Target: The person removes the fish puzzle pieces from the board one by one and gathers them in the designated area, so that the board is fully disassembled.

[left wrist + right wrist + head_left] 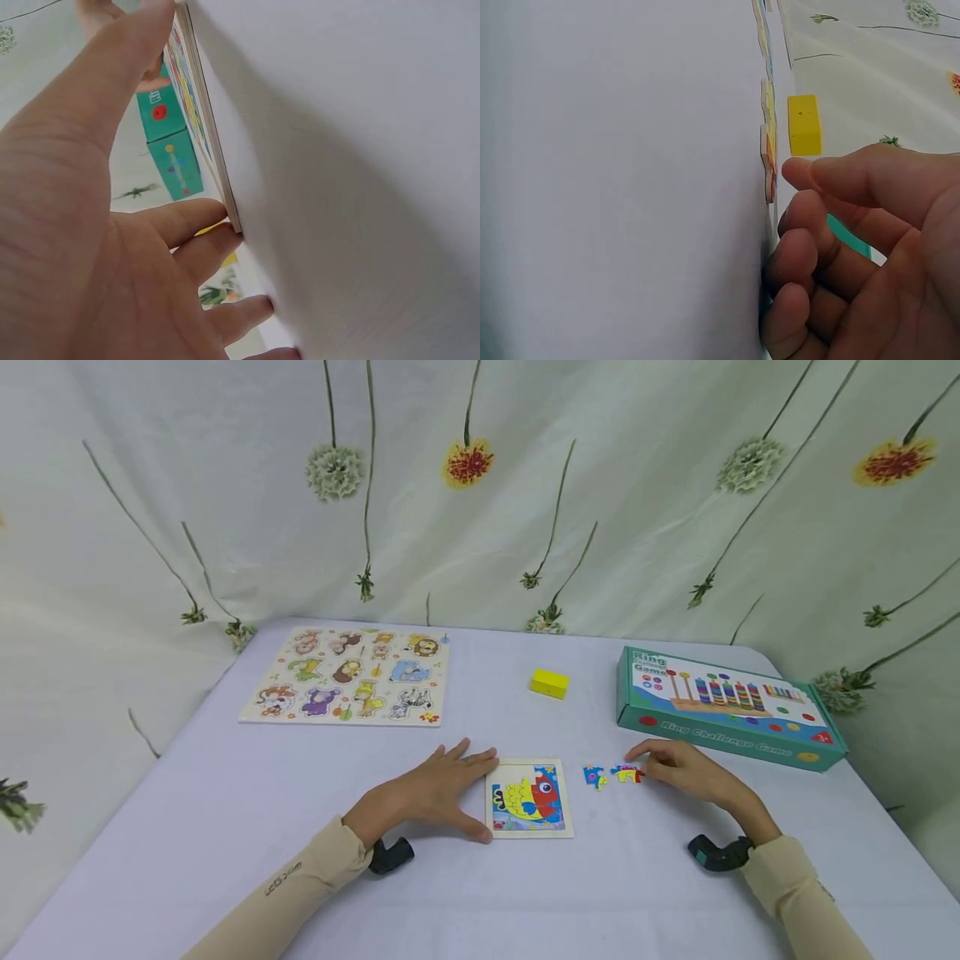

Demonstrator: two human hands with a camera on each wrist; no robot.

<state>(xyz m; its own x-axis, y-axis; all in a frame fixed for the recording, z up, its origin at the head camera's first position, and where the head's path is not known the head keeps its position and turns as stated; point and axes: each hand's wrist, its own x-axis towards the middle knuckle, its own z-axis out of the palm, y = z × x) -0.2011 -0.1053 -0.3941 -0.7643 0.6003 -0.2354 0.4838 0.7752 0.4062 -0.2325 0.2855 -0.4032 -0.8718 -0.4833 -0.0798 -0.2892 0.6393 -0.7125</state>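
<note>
A small square jigsaw puzzle (pixel 528 837) in a pale wooden frame shows a red and yellow fish on blue, with a bare white part at its upper left. My left hand (pixel 438 789) is spread at its left side, thumb at the near corner and fingertips at the far corner. To the right of the frame lie a blue-and-yellow puzzle piece (pixel 592 775) and a red-and-yellow puzzle piece (pixel 628 773). My right hand (pixel 686 768) rests beside the latter, fingers loosely bent, fingertips (pixel 795 171) close to the piece, nothing pinched between them.
Behind the puzzle stands a yellow block (pixel 550 683). At the back left lies a wooden board (pixel 251 717) of animal shapes. A green Ring Challenge Game box (pixel 720 739) sits behind my right hand. A flower-printed cloth (pixel 652 552) hangs beyond the table.
</note>
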